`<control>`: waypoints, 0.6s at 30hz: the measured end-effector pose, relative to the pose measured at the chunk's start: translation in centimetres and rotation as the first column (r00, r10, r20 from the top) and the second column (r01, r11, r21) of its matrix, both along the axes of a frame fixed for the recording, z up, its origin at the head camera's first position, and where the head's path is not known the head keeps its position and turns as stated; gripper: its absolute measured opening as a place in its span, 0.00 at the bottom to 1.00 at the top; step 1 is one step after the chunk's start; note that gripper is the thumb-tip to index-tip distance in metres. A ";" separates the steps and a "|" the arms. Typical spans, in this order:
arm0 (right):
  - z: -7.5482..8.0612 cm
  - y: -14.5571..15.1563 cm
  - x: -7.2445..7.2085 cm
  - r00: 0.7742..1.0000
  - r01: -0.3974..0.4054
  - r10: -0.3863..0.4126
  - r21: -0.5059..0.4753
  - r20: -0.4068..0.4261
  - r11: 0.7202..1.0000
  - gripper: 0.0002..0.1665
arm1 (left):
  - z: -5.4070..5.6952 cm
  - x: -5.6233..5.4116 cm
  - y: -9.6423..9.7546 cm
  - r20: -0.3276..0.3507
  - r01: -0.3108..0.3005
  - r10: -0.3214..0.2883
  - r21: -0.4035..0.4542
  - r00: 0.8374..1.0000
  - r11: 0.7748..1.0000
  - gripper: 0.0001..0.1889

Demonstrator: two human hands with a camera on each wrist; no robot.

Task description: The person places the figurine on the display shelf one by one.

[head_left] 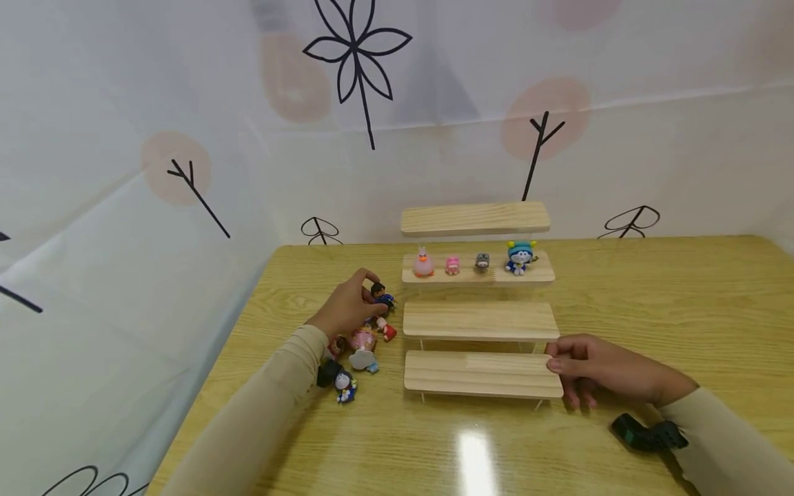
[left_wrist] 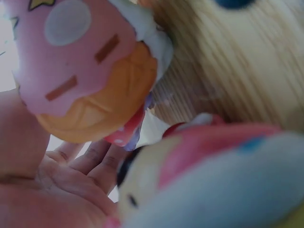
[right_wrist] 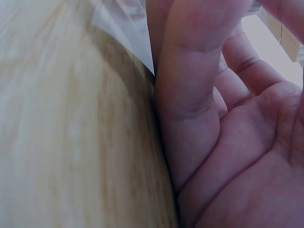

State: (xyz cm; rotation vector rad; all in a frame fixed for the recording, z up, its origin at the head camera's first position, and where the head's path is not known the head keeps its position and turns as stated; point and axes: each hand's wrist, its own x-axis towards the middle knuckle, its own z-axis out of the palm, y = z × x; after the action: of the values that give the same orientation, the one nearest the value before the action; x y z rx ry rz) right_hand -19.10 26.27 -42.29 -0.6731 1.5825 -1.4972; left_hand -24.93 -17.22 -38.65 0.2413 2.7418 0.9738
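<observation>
My left hand pinches a dark-haired figurine in blue between thumb and fingers, left of the tiered wooden display shelf. Just below that hand lie several other figurines: a small red and white one, a pink one and a dark blue one. Close up in the left wrist view are a pink and orange figurine and a blurred white and pink one. My right hand grips the right end of the lowest tier, its thumb at the board's edge.
On the second tier from the top stand a pale pink bird figurine, a small pink one, a grey one and a larger blue one with horns. A patterned cloth hangs behind the wooden table.
</observation>
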 end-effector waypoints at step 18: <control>0.2 -0.1 -0.1 0.999 0.019 -0.017 0.048 -0.028 0.999 0.14 | 0.1 0.4 -0.9 -0.110 -0.072 0.076 0.041 0.991 0.997 0.31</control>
State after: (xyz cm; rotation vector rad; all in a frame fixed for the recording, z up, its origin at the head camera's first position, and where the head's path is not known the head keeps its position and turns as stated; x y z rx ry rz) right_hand -19.17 26.20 -42.11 -0.6564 1.6448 -1.4636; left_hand -24.54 -18.17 -38.51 0.2067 2.8540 1.0616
